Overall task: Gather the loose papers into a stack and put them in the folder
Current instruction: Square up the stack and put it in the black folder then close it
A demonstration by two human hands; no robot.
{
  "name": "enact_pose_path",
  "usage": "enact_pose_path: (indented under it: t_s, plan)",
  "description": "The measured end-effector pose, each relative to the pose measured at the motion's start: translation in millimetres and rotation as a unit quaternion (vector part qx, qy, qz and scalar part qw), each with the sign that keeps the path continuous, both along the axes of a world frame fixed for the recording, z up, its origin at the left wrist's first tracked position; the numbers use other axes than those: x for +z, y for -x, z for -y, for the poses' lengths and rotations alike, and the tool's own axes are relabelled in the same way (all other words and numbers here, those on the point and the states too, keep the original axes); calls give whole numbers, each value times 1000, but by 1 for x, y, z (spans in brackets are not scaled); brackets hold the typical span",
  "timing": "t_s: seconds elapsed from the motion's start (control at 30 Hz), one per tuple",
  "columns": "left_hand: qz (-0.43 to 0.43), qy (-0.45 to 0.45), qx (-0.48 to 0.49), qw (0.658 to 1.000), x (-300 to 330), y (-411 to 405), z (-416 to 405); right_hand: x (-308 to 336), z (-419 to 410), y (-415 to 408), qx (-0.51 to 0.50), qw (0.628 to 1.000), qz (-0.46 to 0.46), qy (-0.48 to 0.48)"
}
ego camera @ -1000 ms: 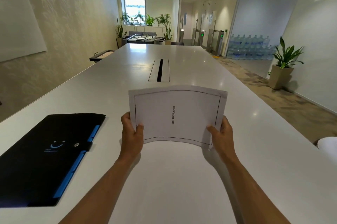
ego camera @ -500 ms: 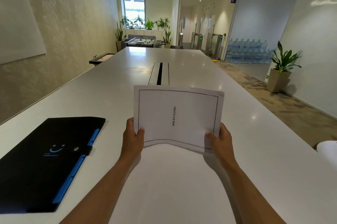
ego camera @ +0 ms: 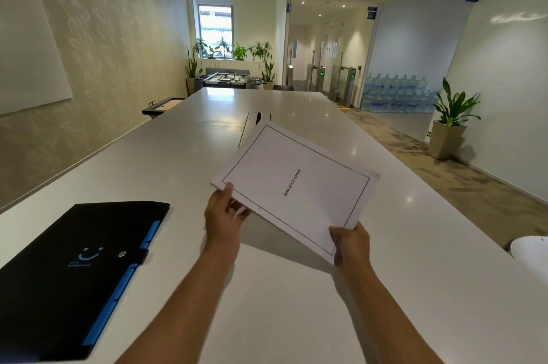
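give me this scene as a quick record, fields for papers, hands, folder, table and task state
papers: one stack, top sheet reads BIBLIOGRAPHY, held tilted above the table
left hand: at the stack's near left corner, fingers under it
right hand: grip on the stack's near right corner
folder: black with blue edge, flat on the table at left, snap flap shut
table: long and white, with a slot in its middle
task state: papers gathered, not yet in the folder
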State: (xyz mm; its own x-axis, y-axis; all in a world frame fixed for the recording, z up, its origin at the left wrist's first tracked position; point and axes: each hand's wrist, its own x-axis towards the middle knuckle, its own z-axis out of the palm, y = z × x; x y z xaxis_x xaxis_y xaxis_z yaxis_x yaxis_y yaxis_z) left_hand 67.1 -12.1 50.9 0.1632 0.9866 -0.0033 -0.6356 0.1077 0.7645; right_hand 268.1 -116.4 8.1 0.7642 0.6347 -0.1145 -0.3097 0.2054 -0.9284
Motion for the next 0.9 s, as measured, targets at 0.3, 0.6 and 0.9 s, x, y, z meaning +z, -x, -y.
enact_pose_path:
  t_s: [0.3, 0.6, 0.9]
  plan:
    - [-68, 47, 106, 991, 11, -45, 20, -22, -11, 64, 57, 987, -131, -74]
    - [-200, -162, 122, 959, 46, -9, 9, 11, 0, 38, -7, 999, 38, -5]
    - [-223, -293, 48, 928, 59, 0, 19, 86, 9, 19, 58, 955, 277, -92]
